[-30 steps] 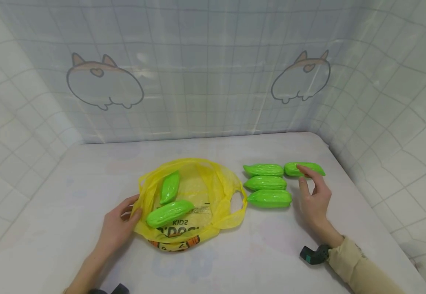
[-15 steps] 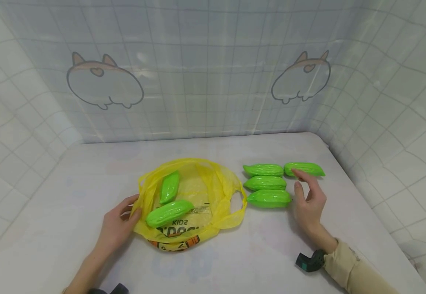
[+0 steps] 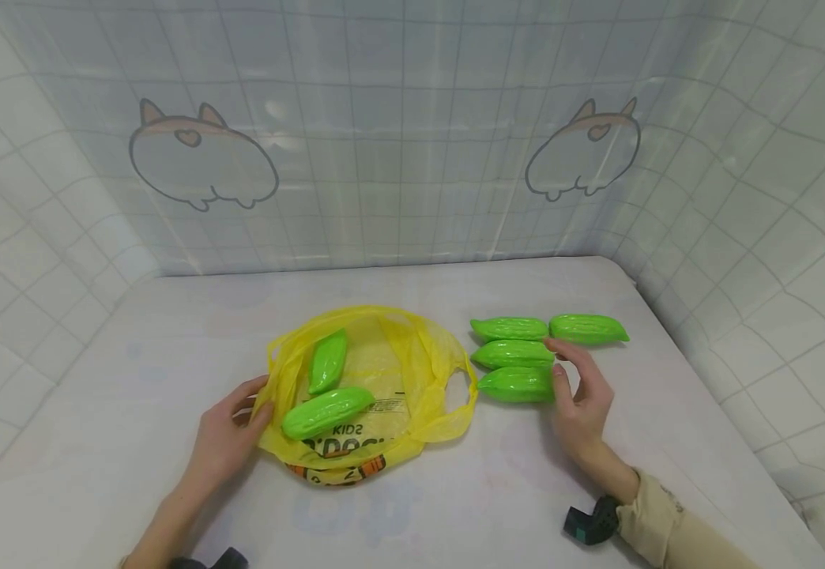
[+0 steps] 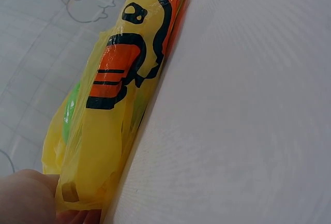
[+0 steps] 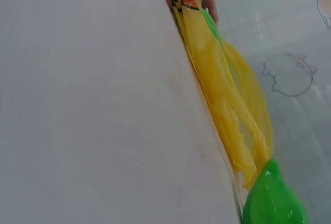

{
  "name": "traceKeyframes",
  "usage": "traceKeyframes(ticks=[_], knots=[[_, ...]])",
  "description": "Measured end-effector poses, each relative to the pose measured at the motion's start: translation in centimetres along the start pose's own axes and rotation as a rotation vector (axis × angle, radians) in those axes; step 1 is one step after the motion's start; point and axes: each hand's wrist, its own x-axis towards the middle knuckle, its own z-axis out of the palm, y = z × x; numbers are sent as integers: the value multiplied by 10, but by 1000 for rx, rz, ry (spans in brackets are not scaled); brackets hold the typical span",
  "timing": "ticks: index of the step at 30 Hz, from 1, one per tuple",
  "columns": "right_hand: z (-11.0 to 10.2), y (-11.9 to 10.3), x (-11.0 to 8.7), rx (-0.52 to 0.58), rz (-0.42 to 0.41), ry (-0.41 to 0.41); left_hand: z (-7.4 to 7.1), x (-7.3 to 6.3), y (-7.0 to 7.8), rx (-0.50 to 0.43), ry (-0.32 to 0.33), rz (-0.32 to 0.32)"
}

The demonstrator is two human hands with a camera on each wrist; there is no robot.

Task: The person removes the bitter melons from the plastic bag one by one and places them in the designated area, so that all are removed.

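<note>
Presumably to steady its open mouth, the left hand pinches the yellow bag at nine o'clock; the right hand, at four o'clock of three green gourds, curves its fingers, grip unclear.

On the table before you, the bag sits left of centre, its handle toward your right. In it lie the near inner gourd and, behind that, the far inner gourd. Your left hand is at the bag's left edge. Right of the bag, one behind another, lie the front gourd, its left tip just beside the handle, the middle gourd and the back gourd. The end gourd lies just right of the back gourd. Your right hand is at the right ends of the front and middle ones. The backdrop is behind the table.
</note>
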Motion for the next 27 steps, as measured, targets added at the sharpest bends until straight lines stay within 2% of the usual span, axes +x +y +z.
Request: traceKeyframes(ticks=[6,16,22,27], knots=[[9,-4,-7,14,-25,-45,0,1,0,-5,-4,-2],[24,-17,-15,68,26,-95,1,2,-2,4,-1,-9],[33,-19,-22,88,59,-125,1,2,-2,-8,-25,-36],[42,-22,-25,140,44,-128,1,2,-2,-6,-27,-40]])
